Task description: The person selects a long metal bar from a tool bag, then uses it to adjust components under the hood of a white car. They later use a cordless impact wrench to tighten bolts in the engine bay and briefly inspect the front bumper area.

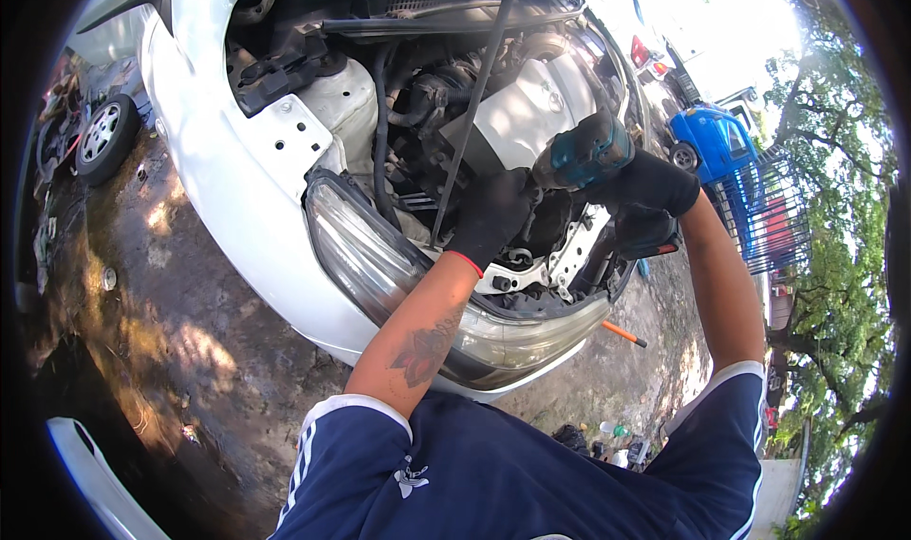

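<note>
My right hand, in a black glove, is wrapped round the grip of a teal and black cordless drill, whose nose points left over the front of the engine bay. My left hand, gloved in black too, is closed close by the drill's nose. Its fingertips are hidden, so what they hold, if anything, does not show. Both hands are above the front crossmember of a white car. Behind the drill lies a grey engine cover.
A thin prop rod slants up through the engine bay beside my left hand. The left headlight is below my left wrist. An orange bar sticks out past the bumper. A loose wheel and a blue truck stand farther off.
</note>
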